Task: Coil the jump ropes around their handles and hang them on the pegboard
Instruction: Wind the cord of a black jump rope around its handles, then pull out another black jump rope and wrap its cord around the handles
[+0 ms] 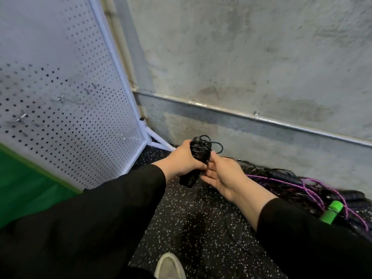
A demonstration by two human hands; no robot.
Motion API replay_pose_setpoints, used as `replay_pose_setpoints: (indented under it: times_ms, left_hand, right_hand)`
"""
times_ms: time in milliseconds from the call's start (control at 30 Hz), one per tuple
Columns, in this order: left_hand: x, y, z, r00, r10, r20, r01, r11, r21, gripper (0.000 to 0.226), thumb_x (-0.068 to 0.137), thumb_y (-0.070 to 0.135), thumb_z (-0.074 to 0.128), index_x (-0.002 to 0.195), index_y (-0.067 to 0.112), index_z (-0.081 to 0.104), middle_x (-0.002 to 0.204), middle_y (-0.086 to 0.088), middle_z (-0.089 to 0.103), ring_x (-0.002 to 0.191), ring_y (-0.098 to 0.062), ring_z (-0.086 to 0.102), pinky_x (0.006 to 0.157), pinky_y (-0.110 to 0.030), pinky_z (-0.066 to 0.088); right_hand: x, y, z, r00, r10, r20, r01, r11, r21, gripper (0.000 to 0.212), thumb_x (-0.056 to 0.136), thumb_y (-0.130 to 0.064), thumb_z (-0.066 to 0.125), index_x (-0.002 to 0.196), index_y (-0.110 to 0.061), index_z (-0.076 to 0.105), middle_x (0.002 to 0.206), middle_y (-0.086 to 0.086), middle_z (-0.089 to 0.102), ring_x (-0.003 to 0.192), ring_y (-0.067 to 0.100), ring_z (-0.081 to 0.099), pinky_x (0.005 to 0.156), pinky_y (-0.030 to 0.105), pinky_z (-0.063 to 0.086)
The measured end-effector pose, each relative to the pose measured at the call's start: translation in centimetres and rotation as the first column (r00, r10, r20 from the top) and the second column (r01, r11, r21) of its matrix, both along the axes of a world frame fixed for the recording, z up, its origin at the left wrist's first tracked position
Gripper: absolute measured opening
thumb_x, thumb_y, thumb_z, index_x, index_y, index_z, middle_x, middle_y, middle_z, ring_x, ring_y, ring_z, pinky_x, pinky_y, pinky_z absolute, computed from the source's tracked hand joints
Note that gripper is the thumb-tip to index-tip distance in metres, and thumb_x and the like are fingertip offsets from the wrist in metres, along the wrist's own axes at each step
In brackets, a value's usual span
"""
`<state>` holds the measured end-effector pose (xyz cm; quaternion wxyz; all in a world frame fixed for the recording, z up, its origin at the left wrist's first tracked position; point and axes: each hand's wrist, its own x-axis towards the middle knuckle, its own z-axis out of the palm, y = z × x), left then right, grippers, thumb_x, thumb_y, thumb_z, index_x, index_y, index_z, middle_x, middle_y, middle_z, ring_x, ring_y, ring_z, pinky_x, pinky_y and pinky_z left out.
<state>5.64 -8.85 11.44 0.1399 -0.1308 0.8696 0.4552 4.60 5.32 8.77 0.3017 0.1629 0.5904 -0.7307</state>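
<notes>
Two hands — left hand [182, 158] round one coiled black rope [199, 151]; right hand [221, 176] pinching its cord.

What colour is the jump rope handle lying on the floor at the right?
Bright green handle, seen in the head view.

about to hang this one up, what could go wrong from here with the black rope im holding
1. A loose loop sticks out of the coil on the black rope; if the end is not tucked, the wraps may unwind.
2. The left hand grips the handles while the right hand only touches the coil with its fingertips, so letting go could slacken it.
3. The pegboard hooks look small; the bundle might slip off.
</notes>
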Motion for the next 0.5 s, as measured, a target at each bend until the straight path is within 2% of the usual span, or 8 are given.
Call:
replay_pose_setpoints:
  times_ms: [67, 100, 167, 233, 367, 400, 500]
  left_hand:
    - [0.7, -1.9, -3.0, 0.999, 0.046, 0.029, -0.047, 0.999, 0.014, 0.073, 0.071, 0.017, 0.089, 0.128, 0.014, 0.044, 0.112, 0.002, 0.063, 0.105, -0.015, 0.062, 0.088, -0.027, 0.052]
    - [1.2, -2.7, -4.7, 0.995, 0.083, 0.055, -0.084, 0.996, 0.033, 0.076, 0.071, 0.016, 0.089, 0.132, 0.012, 0.044, 0.113, 0.002, 0.064, 0.105, -0.014, 0.063, 0.09, -0.028, 0.053]
    - [2.4, -3.9, -8.3, 0.981, 0.157, 0.115, -0.165, 0.984, 0.061, 0.085, 0.07, 0.016, 0.089, 0.14, 0.011, 0.04, 0.118, -0.002, 0.064, 0.108, -0.018, 0.063, 0.098, -0.035, 0.053]
    - [3.5, -4.9, -11.7, 0.96, 0.213, 0.181, -0.23, 0.97, 0.084, 0.089, 0.071, 0.014, 0.089, 0.143, 0.011, 0.036, 0.12, -0.005, 0.063, 0.109, -0.018, 0.062, 0.097, -0.034, 0.053]
    - [4.9, -6.7, -16.8, 0.92, 0.255, 0.296, -0.309, 0.939, 0.152, 0.076, 0.077, 0.009, 0.084, 0.137, 0.014, 0.036, 0.11, 0.003, 0.06, 0.097, -0.007, 0.059, 0.072, -0.011, 0.049]
    - [5.0, -7.3, -17.9, 0.909, 0.256, 0.33, -0.326, 0.929, 0.176, 0.075, 0.079, 0.01, 0.081, 0.14, 0.015, 0.036, 0.113, 0.001, 0.061, 0.099, -0.008, 0.06, 0.073, -0.012, 0.051]
    - [5.2, -9.1, -20.4, 0.862, 0.286, 0.42, -0.383, 0.909, 0.167, 0.071, 0.083, 0.019, 0.071, 0.146, 0.021, 0.038, 0.118, -0.006, 0.065, 0.106, -0.02, 0.066, 0.092, -0.037, 0.058]
  right_hand:
    - [0.2, -1.8, -3.2, 0.995, 0.079, 0.062, -0.08, 0.996, 0.025, 0.031, 0.107, -0.036, 0.047, 0.123, -0.014, 0.063, 0.119, 0.006, 0.07, 0.112, 0.028, 0.067, 0.084, 0.039, 0.057]
    - [0.4, -2.5, -5.0, 0.991, 0.104, 0.085, -0.108, 0.993, 0.044, 0.033, 0.106, -0.038, 0.049, 0.124, -0.015, 0.063, 0.122, 0.006, 0.068, 0.117, 0.03, 0.064, 0.08, 0.037, 0.057]
    - [1.1, -3.8, -8.1, 0.983, 0.14, 0.116, -0.149, 0.986, 0.073, 0.034, 0.105, -0.039, 0.05, 0.125, -0.016, 0.064, 0.124, 0.006, 0.068, 0.117, 0.03, 0.063, 0.078, 0.035, 0.056]
    - [2.3, -5.0, -10.7, 0.974, 0.17, 0.153, -0.182, 0.981, 0.072, 0.031, 0.107, -0.036, 0.044, 0.122, -0.017, 0.064, 0.118, 0.005, 0.072, 0.112, 0.025, 0.067, 0.083, 0.036, 0.055]
    - [3.9, -7.1, -15.8, 0.946, 0.209, 0.247, -0.225, 0.974, 0.039, 0.033, 0.109, -0.034, 0.039, 0.128, -0.017, 0.061, 0.125, 0.005, 0.068, 0.116, 0.022, 0.064, 0.099, 0.04, 0.053]
    - [4.0, -7.6, -17.0, 0.939, 0.217, 0.268, -0.235, 0.971, 0.037, 0.034, 0.109, -0.035, 0.04, 0.13, -0.017, 0.06, 0.128, 0.005, 0.066, 0.118, 0.021, 0.062, 0.101, 0.042, 0.052]
    - [4.4, -9.3, -19.7, 0.911, 0.247, 0.33, -0.271, 0.962, 0.03, 0.032, 0.109, -0.035, 0.039, 0.128, -0.02, 0.06, 0.125, 0.002, 0.066, 0.114, 0.016, 0.062, 0.099, 0.041, 0.05]
